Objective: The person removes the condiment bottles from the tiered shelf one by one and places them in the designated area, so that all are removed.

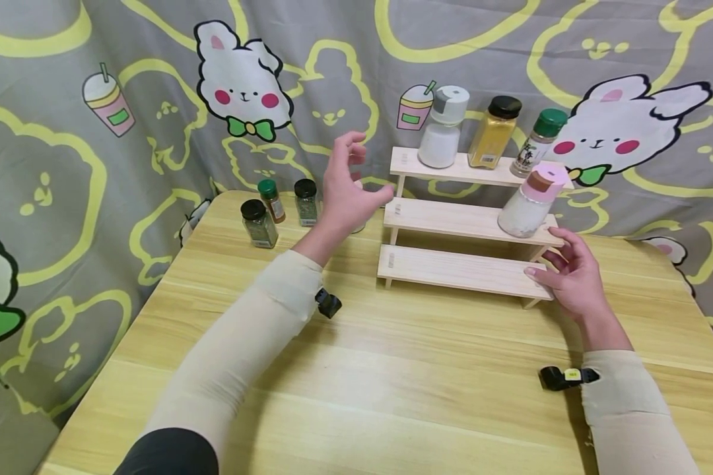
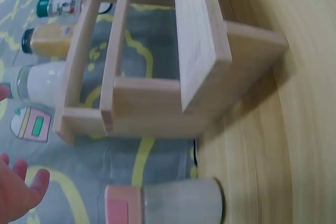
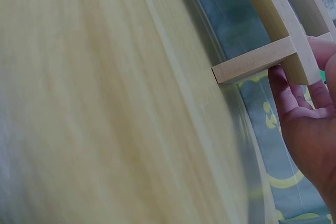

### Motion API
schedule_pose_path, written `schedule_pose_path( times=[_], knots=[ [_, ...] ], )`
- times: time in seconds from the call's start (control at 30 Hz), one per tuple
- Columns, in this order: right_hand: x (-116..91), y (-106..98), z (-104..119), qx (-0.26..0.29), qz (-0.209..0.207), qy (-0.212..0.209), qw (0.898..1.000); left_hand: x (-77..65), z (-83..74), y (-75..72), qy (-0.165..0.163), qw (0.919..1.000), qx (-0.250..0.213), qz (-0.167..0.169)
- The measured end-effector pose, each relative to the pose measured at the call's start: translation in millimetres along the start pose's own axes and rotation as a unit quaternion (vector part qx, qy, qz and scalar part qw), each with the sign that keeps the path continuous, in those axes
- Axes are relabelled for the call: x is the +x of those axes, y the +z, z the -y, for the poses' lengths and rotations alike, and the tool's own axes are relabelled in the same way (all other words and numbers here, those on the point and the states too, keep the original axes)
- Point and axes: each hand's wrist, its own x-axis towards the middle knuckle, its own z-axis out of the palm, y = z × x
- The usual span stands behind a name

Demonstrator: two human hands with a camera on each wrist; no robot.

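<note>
A three-tier wooden shelf rack stands on the table. My right hand grips its right end, thumb on the lowest board and fingers by the middle one; the right wrist view shows the fingers at the board's end. My left hand is in the air left of the rack, fingers spread in a loose curve around nothing. Behind it on the table stands a pink-lidded jar, mostly hidden in the head view. Another pink-lidded shaker jar stands on the middle tier's right end.
Along the top tier stand a white-grey lidded jar, a yellow spice bottle and a green-capped bottle. At the table's back left are two black-lidded jars and a small green-capped bottle. A patterned curtain hangs behind.
</note>
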Motion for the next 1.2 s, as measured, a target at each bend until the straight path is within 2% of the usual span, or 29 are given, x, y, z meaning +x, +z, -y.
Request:
schedule_pose_path(
  times=[0.17,0.5,0.73,1.2],
  knots=[
    [0,0,0,-0.008,-0.004,0.005,1.000,-2.6,-0.9,15.6,0.004,0.9999,0.006,0.014],
    [1,-1,1,-0.014,-0.008,0.002,1.000,-6.9,-7.1,53.2,0.003,0.9980,-0.021,0.060],
    [-1,1,1,-0.004,-0.002,-0.007,1.000,-11.1,-11.5,83.0,-0.006,0.9940,-0.015,0.108],
    [2,-2,-2,-0.022,-0.008,-0.005,1.000,-14.2,-15.4,130.5,-0.016,0.9864,-0.016,0.163]
  ],
)
